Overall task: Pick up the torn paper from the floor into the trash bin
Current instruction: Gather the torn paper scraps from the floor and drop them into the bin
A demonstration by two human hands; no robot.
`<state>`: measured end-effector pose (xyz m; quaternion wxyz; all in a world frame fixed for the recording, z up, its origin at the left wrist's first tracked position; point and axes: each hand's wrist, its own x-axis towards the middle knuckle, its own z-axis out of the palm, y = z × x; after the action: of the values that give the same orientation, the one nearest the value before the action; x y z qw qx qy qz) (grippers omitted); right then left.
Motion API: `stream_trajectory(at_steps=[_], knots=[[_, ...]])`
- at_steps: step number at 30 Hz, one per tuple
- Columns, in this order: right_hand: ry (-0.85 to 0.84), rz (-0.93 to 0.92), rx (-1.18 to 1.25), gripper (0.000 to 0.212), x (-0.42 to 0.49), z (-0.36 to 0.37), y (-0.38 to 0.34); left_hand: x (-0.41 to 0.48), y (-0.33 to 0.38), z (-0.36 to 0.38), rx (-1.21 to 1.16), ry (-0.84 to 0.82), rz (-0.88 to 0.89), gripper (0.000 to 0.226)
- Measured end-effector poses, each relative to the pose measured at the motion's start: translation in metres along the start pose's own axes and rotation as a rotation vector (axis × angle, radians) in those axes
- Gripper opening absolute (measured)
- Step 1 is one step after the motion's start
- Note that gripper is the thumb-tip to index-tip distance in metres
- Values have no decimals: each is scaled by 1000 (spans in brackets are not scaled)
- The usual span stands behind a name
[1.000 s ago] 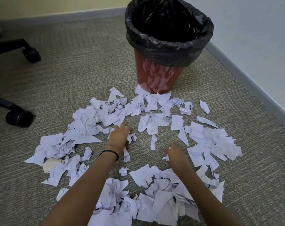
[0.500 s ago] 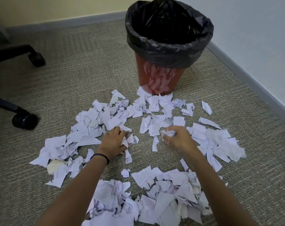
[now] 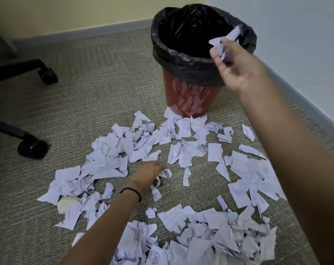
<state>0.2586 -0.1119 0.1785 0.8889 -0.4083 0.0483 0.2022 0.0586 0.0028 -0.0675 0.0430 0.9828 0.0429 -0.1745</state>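
Grey carpet littered nearly everywhere with torn paper, left hand down closing on scraps mid-floor, right hand beyond clutching a small wad over the black-lined trash bin; barely begun, by appearances.

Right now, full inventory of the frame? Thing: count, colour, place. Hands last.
trash bin: one, red-orange, upright on the carpet near the right wall
bin liner: one, black, folded over the bin's rim
torn paper: many pieces, white, some printed, scattered on the carpet in front of the bin, thickest at bottom centre
chair casters: two in view, black, on black legs at the left edge
carpet: grey-beige, covers the floor
baseboard: grey, along both walls
wristband: one, black, on the left wrist
left hand: down on the paper at centre, fingers curled over scraps
right hand: raised at the bin's rim, gripping paper scraps
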Motion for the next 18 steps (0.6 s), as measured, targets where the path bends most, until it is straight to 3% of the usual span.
stream_trajectory(at_steps=[5,7,10,11,14,18], knots=[[-63,25,60,20,11,26,-2,-2,-6,0,-98,-20,-12,30],[-27,30,23,12,14,30,-4,-5,-11,-7,-214,-5,-65,24],[-28,-45,-92,34,13,13,-1,-5,-19,-16,-467,107,-200,15],[-46,-107,-150,31,10,2,2,-4,-22,-19,-535,149,-240,14],[7,-264,-478,16,-5,-51,23,1,-26,-30,-752,247,-331,9],[95,-279,-1305,24,-12,-166,57,15,-21,-73,-1093,387,-377,16]])
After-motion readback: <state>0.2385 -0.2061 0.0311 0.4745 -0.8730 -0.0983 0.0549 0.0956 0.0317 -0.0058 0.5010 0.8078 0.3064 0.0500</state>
